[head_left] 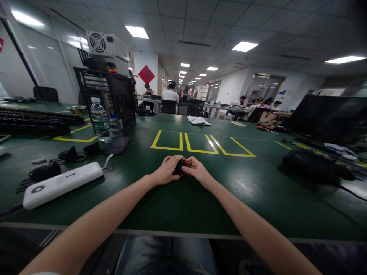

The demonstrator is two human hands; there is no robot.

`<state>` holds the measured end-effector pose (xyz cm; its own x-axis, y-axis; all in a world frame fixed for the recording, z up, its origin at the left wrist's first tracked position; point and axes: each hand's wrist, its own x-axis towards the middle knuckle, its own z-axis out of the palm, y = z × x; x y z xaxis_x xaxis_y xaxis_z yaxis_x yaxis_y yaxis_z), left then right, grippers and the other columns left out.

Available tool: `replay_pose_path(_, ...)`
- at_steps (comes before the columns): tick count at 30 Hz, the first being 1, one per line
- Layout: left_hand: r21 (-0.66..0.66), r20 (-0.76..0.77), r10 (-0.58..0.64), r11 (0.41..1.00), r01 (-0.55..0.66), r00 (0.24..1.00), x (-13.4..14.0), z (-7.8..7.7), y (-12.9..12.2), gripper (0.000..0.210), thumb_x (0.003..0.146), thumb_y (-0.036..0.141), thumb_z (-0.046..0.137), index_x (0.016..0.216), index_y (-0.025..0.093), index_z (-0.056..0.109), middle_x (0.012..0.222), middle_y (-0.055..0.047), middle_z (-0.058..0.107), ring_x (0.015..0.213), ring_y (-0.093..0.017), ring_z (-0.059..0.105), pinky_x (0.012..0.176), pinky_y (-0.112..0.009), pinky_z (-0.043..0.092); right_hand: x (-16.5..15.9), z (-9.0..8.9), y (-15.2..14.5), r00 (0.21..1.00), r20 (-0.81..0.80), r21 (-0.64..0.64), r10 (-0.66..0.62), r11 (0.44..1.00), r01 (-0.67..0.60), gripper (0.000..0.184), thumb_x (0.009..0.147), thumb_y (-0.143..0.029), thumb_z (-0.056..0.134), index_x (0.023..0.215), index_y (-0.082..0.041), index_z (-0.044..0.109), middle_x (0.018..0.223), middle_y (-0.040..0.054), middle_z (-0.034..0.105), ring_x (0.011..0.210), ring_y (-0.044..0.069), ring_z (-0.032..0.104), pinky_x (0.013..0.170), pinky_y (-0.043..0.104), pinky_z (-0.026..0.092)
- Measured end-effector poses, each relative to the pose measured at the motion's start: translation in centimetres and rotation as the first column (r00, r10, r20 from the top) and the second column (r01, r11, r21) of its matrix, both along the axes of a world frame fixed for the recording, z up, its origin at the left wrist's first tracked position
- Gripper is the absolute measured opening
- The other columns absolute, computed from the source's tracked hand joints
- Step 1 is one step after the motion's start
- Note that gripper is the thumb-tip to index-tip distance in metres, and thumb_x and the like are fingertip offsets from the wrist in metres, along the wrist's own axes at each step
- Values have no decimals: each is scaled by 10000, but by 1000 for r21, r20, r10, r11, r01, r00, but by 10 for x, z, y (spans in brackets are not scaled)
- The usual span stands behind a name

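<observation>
Between my two hands, low over the middle of the green table (183, 202), is a small black object (178, 167) whose kind I cannot make out. My left hand (168, 170) wraps round its left side, with the fingers over the top. From the right, my right hand (196, 172) grips it with thumb and fingertips. The fingers cover most of it. Just beyond the hands, yellow tape outlines (200, 152) mark the tabletop.
On the left lie a white power strip (64, 185), black adapters, a phone (119, 145) and water bottles (99, 122) before an opened computer case (107, 95). A black pouch-like item (309, 166) and a monitor (329, 122) stand right. A clipboard (198, 120) lies farther back. Several people sit beyond.
</observation>
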<state>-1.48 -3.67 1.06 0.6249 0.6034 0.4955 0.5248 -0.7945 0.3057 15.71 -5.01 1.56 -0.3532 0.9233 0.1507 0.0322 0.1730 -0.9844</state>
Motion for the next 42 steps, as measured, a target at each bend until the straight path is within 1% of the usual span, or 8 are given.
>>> replay_pose_path(8,1,13,15,1000,-15,1000,2,-1,1,590,656,241,580,1157,230,268,1132,-53,443,1069,-217,415,960,-403,219,-3,-1,2,998,-52,-45,-36,998,33,258,656,-376,599,806,-206,477,815,-10,544,805,121,531,707,289,467)
replay_pose_path(14,-2,5,9,1000,-9,1000,2,0,0,588,654,226,578,1157,232,272,1145,-57,438,1081,-220,410,963,-402,217,-2,-2,4,998,-15,-52,-55,997,54,298,653,-371,603,872,-200,494,915,19,537,857,135,522,727,309,470)
replay_pose_path(19,-2,4,7,1000,-7,1000,1,0,0,581,662,234,576,1158,229,274,1149,-59,436,1083,-218,409,963,-398,219,0,0,2,1000,-17,7,13,1000,-13,285,645,-339,616,857,-190,498,908,10,546,817,130,546,740,316,462)
replay_pose_path(23,-3,9,9,1000,-9,1000,1,-1,1,574,665,244,578,1154,226,277,1137,-56,444,1075,-214,414,963,-395,221,0,1,0,999,-32,53,21,998,-19,304,614,-305,650,846,-192,491,878,-2,555,804,129,554,757,310,453)
replay_pose_path(28,2,2,12,1000,-12,1000,1,0,1,566,664,242,582,1149,227,290,1123,-53,450,1074,-211,412,960,-391,227,-2,1,-1,1000,-14,33,-19,999,20,263,665,-389,586,821,-197,499,860,0,556,802,127,541,730,313,456)
replay_pose_path(31,7,2,1,1000,-1,1000,1,1,0,559,668,237,578,1148,225,292,1115,-50,452,1065,-205,416,959,-388,229,-2,-1,3,999,5,34,-46,998,46,271,665,-392,587,836,-200,500,870,4,554,812,130,536,725,311,459)
replay_pose_path(36,21,5,7,1000,-7,1000,2,1,0,579,653,222,586,1149,224,287,1106,-47,455,1055,-201,419,955,-385,237,-2,-4,8,997,8,-29,-74,997,75,329,648,-380,607,899,-198,496,948,27,536,843,137,524,710,309,468)
replay_pose_path(42,31,5,12,999,-12,1000,1,-1,0,563,661,244,581,1143,224,292,1100,-46,456,1051,-202,423,952,-390,243,1,-2,4,1000,9,1,-3,1000,3,299,646,-372,613,851,-190,492,918,9,543,795,128,545,715,310,463)
